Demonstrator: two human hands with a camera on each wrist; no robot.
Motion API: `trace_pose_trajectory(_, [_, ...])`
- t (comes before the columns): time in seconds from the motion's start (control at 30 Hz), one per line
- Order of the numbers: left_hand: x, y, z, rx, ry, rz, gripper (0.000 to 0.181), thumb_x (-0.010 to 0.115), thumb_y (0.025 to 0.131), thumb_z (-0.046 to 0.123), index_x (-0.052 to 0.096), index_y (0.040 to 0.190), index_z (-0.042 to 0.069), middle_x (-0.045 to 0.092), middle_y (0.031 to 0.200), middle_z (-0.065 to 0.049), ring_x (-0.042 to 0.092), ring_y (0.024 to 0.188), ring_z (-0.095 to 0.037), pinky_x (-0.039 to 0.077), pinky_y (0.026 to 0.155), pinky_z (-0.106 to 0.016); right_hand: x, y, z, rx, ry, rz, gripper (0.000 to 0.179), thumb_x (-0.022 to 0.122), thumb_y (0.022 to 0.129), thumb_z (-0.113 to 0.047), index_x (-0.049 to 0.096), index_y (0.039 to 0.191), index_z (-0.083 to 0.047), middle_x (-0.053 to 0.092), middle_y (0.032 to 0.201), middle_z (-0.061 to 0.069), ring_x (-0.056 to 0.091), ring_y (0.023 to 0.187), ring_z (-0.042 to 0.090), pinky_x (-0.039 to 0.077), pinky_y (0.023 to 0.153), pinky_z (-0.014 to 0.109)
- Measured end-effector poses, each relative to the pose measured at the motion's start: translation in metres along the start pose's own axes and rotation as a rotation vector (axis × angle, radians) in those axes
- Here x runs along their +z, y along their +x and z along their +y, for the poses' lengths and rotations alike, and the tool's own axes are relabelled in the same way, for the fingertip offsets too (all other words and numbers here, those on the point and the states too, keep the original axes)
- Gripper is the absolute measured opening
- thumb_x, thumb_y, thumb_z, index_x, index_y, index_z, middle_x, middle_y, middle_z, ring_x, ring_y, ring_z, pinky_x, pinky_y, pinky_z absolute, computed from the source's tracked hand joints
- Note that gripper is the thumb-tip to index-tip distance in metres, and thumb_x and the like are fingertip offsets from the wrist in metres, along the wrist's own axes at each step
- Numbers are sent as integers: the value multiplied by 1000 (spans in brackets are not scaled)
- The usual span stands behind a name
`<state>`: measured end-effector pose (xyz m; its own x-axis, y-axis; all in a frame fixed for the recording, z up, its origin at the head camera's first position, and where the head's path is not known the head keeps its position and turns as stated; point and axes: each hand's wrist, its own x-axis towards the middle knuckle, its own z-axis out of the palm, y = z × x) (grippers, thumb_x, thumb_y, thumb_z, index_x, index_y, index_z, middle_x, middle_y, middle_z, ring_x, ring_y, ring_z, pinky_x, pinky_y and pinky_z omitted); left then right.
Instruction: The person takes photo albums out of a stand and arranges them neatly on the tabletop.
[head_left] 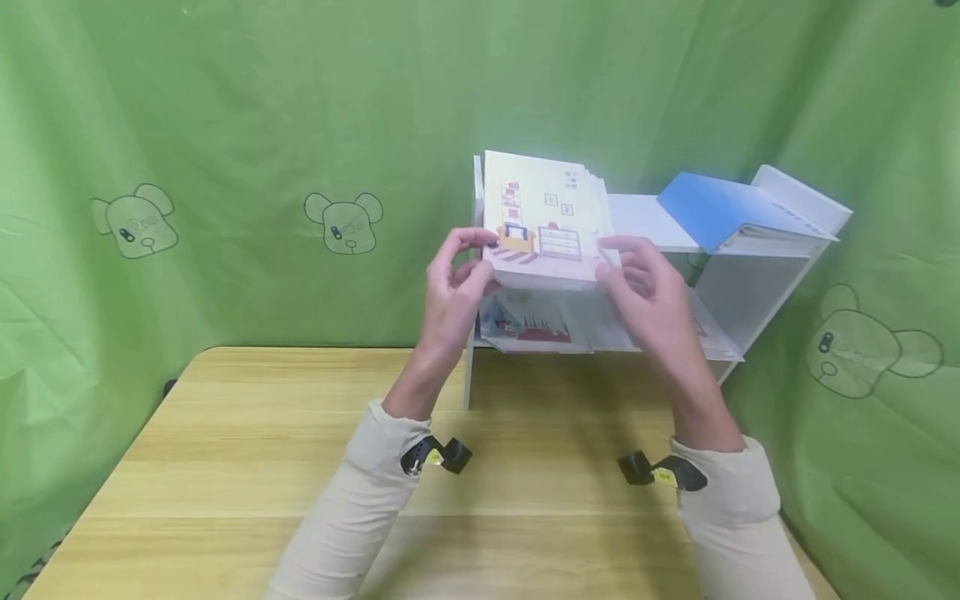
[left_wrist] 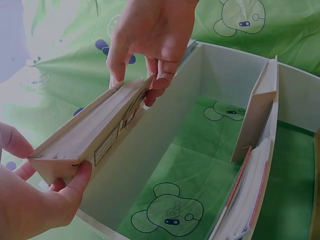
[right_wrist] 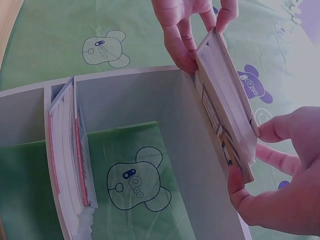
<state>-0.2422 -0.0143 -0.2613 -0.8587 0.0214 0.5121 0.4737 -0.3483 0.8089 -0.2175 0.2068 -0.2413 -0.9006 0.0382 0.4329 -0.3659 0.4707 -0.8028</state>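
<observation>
A thick picture book (head_left: 547,212), its pale cover printed with furniture, is held by both hands at the left end of a white shelf unit (head_left: 633,221). My left hand (head_left: 448,292) pinches the book's left edge, thumb on the near side. On the opposite edge my right hand (head_left: 651,279) grips the lower corner between thumb and fingers. Seen from the left wrist, the book (left_wrist: 95,130) is tilted, with a white block of pages between its two covers. The right wrist view shows the same book (right_wrist: 225,95) beside the shelf's top board.
A blue binder (head_left: 731,208) lies on the right part of the top board. Several books (head_left: 528,325) lie on the lower board. The shelf stands at the back of a wooden table (head_left: 300,467), with green curtains (head_left: 247,100) behind and at the sides.
</observation>
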Motion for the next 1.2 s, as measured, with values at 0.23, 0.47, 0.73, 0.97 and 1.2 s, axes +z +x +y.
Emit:
trace_pose_trajectory(0.23, [-3,-6,-3,-2,22,-15,31,49,81,0,54,111,4,49,123,-9,60,104,-26,55,86,-39,1,-3,0,14,17,15,41,61,91,-34,55,129,-20,51,131,11,44,126,32,38,102,57])
trace_pose_trajectory(0.47, [-6,-10,-5,20,55,-40,33,49,81,1,55,113,5,48,125,-7,58,108,-24,54,86,-40,1,-7,2,-2,33,7,40,61,91,-31,56,129,-21,51,133,5,44,126,30,42,99,56])
trace_pose_trajectory(0.73, [-9,-14,-2,20,83,-76,31,48,88,4,55,118,5,48,128,-5,59,109,-23,54,88,-37,4,-13,5,-20,55,17,38,62,91,-29,59,128,-19,52,134,1,46,125,29,44,98,53])
trace_pose_trajectory(0.97, [-14,-19,1,13,102,-112,34,46,89,1,52,122,1,47,132,-9,59,110,-27,54,87,-41,6,-20,8,-9,34,23,40,62,91,-31,58,129,-23,45,137,2,45,126,28,47,95,51])
trace_pose_trajectory(1.2, [-20,-23,-7,48,106,-159,33,48,90,5,53,123,6,48,132,-4,61,105,-26,54,85,-43,8,-26,13,-26,14,40,39,61,92,-28,56,131,-24,45,135,1,46,123,26,50,93,47])
